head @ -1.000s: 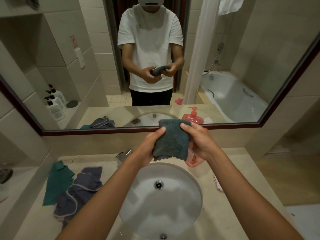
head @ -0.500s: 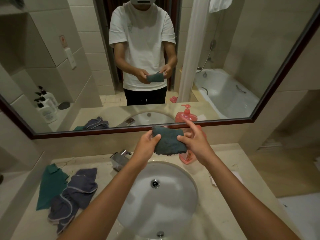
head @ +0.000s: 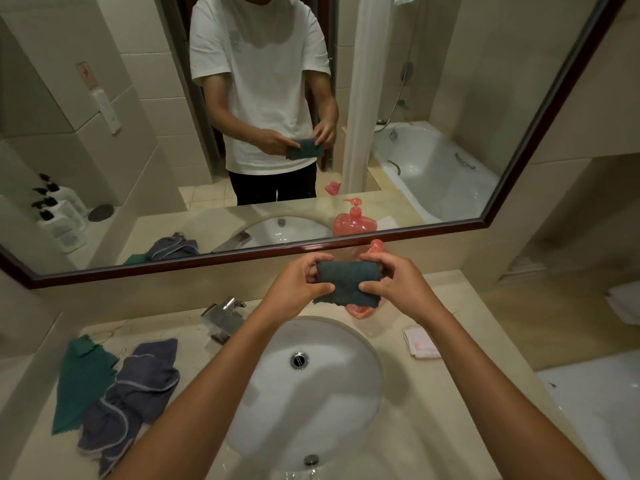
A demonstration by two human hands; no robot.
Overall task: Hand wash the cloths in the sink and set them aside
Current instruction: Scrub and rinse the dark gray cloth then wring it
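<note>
A dark teal cloth, folded small, hangs above the far rim of the white sink. My left hand pinches its left edge and my right hand pinches its right edge, fingers behind and thumbs in front. The sink basin holds no cloth; its drain is visible. On the counter to the left lie a green cloth and a crumpled purple-grey cloth.
A chrome faucet stands at the sink's back left. A pink soap pump bottle stands behind the held cloth. A small pale pink folded cloth lies on the right counter. A large mirror covers the wall.
The teal cloth has been folded smaller, from a hanging rectangle to a compact bundle, and both hands have shifted their grip to its two sides. My view has tilted downward.
</note>
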